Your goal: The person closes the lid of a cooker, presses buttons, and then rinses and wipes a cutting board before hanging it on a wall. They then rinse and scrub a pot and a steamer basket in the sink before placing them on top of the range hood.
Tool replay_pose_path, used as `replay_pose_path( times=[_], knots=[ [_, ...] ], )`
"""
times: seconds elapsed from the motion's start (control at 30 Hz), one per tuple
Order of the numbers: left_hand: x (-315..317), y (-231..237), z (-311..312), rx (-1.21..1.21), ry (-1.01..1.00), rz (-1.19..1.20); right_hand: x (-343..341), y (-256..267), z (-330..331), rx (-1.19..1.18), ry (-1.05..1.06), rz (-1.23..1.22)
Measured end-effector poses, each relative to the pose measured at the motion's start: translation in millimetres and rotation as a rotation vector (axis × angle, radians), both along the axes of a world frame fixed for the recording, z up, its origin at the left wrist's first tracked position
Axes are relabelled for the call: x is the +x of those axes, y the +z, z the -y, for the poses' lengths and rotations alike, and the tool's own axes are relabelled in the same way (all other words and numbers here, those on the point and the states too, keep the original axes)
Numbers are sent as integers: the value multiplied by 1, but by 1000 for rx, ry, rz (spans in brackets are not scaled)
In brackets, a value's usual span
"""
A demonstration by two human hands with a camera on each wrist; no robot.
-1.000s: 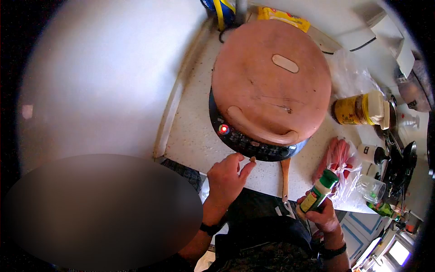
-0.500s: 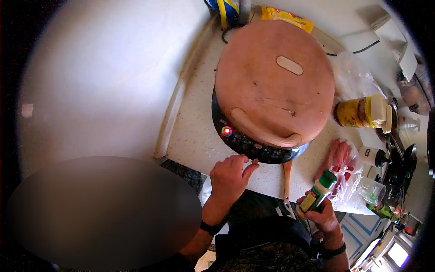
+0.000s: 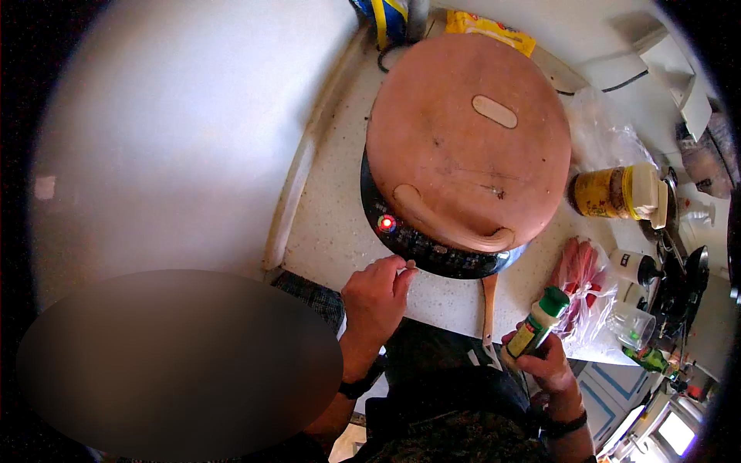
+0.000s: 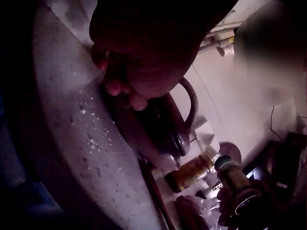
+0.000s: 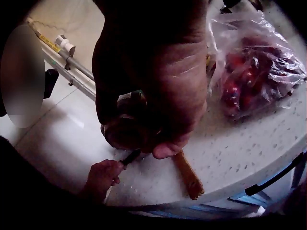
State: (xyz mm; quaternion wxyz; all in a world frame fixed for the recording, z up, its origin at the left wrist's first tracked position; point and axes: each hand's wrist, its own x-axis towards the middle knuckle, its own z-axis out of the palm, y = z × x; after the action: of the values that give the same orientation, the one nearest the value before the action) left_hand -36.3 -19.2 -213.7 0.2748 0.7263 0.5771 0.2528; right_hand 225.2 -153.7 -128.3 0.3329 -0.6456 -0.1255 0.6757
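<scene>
The left hand (image 3: 373, 299), curled, its hold unclear, has shifted left, nearer the red light (image 3: 387, 223) of the cooker (image 3: 444, 261); the right hand (image 3: 548, 367) grips a green-capped bottle (image 3: 531, 330).

On the speckled countertop (image 3: 451, 301), an electric griddle (image 3: 468, 147) sits just beyond the left hand (image 3: 374, 301); between the hands, a wooden handle (image 3: 488, 309); beyond the right hand (image 3: 548, 365), a plastic bag (image 3: 584, 289).

The brown board (image 3: 463, 139) hides most of the black cooktop (image 3: 440, 261), the head view's top edge cuts off the blue-and-yellow package (image 3: 395, 23), print on the green-capped bottle (image 3: 532, 332) is illegible, and contact by the left hand (image 3: 374, 299) is indeterminate.
</scene>
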Motion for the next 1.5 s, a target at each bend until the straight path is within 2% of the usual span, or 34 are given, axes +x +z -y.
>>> replay_pose_path(
  times=[0.97, 1.17, 1.2, 1.27, 1.33, 1.37, 1.4, 1.43, 1.47, 1.5],
  knots=[
    [6, 5, 4, -61, 26, -14, 2, -1, -8, 1, 44, -79],
    [1, 13, 6, -208, 16, -36, -3, -10, -12, 99, 240, 46],
    [-1, 20, 6, -243, -14, -32, -5, -12, -14, 168, 385, 164],
    [-11, 47, 14, -321, -73, -28, -19, -5, -28, 282, 514, 247],
    [-13, 77, 22, -422, -226, 157, -36, -12, -35, 486, 658, 397],
    [-14, 87, 26, -471, -313, 251, -44, -11, -41, 498, 769, 430],
    [-15, 89, 31, -465, -368, 248, -55, -1, -56, 505, 879, 476],
    [-17, 90, 37, -455, -432, 250, -65, 18, -73, 415, 1021, 451],
    [-19, 88, 43, -473, -409, 266, -64, -1, -65, 657, 983, 460],
    [-20, 86, 45, -459, -358, 295, -71, -22, -57, 794, 914, 497]
  ],
)
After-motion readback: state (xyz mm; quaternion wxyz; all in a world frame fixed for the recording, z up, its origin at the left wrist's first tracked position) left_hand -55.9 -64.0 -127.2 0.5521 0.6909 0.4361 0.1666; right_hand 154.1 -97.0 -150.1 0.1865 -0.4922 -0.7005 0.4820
